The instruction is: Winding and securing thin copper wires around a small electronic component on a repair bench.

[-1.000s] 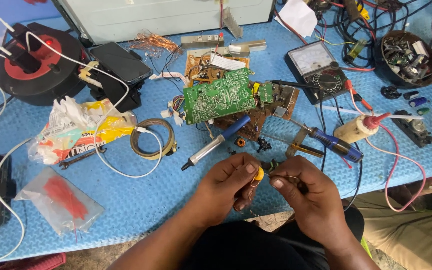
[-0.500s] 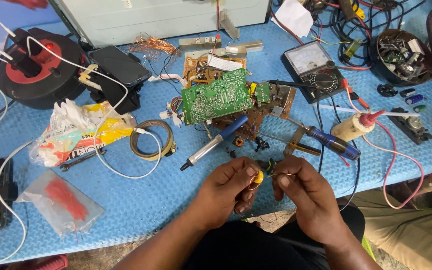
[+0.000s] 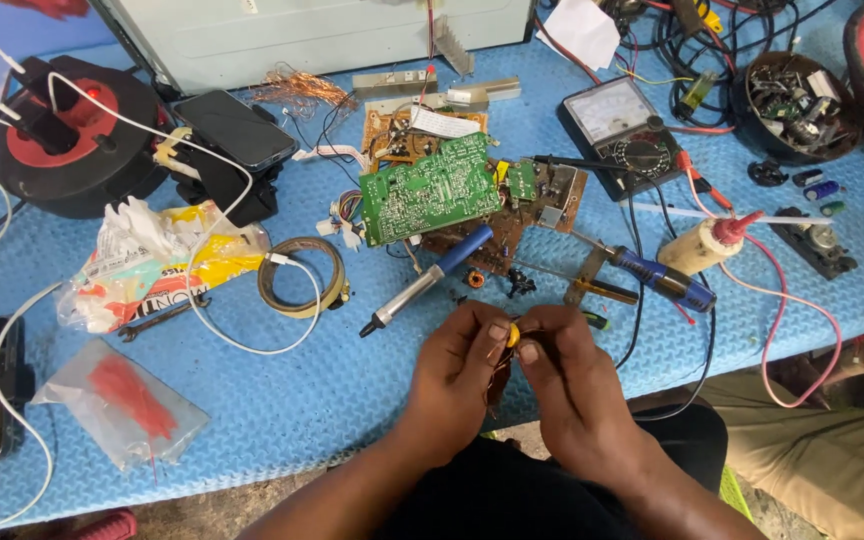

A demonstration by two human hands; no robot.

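Small round yellow part (image 3: 513, 333) — fingertip-pinched

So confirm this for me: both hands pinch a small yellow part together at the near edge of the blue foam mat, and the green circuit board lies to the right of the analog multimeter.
One thing is wrong. The head view shows the green circuit board lying to the left of the analog multimeter, not to its right. The rest stands: the left hand and right hand pinch the small yellow part together at the near edge of the blue foam mat.

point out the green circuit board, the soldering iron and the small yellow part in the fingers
green circuit board (image 3: 424, 188), head view, middle of board
soldering iron (image 3: 422, 285), head view, its barrel
small yellow part (image 3: 513, 333), head view, visible face between fingertips
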